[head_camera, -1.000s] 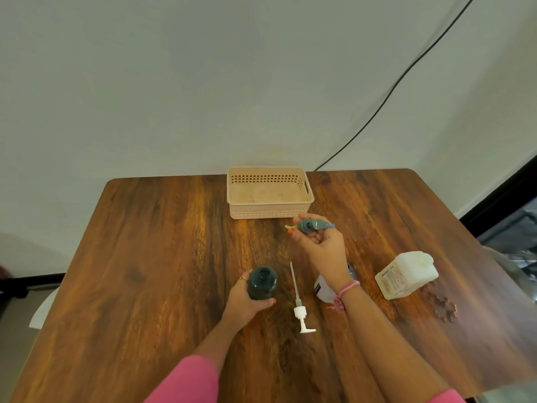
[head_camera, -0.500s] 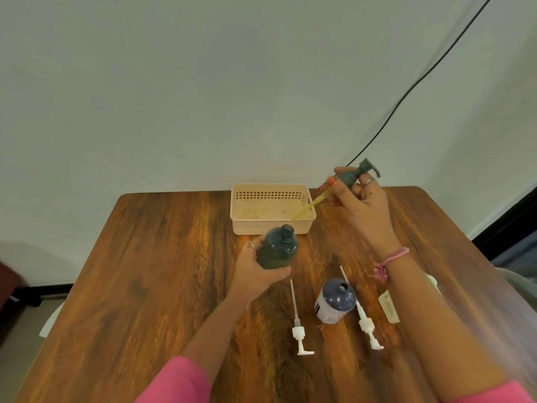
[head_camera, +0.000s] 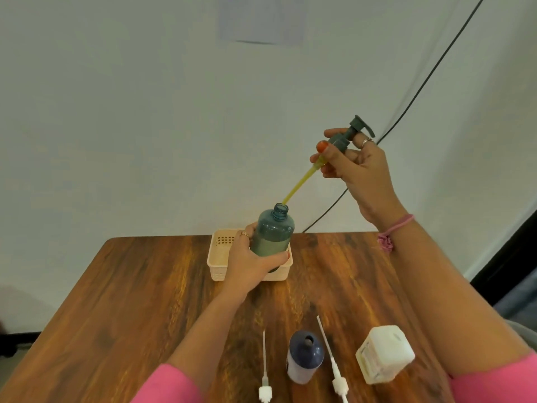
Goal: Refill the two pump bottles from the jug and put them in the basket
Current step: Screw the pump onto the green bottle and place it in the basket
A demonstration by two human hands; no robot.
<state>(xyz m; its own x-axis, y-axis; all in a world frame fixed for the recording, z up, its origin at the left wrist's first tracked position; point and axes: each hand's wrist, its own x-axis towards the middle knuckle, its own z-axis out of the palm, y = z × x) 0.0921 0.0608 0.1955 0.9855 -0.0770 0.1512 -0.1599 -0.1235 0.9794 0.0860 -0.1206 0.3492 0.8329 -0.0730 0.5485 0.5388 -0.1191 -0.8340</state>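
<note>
Since half a second ago both hands sit higher in view, and the tip of the yellow dip tube now reaches the bottle mouth rather than hanging off to its right.

Left hand (head_camera: 247, 264): fingers and thumb wrapped round the lower body of the teal bottle (head_camera: 273, 234), held up off the table (head_camera: 139, 289) in front of the basket (head_camera: 218, 257), neck open and tilted slightly right.

Right hand (head_camera: 359, 167): raised well above the table, thumb and fingertips pinching the collar of the teal pump head (head_camera: 348, 133). Its yellow dip tube (head_camera: 302, 183) slants down-left, tip at the bottle's rim; cannot tell whether it is inside yet.

On the table near the person: dark blue bottle (head_camera: 305, 359), uncapped, standing upright. A white pump (head_camera: 265, 376) lies just left of it, a second white pump (head_camera: 332, 365) just right, tubes pointing away. White jug (head_camera: 383, 354) stands to the right of those, near the right forearm.

Basket against the far table edge, partly hidden by the left hand and bottle. A black cable (head_camera: 421, 91) runs down the wall behind.
</note>
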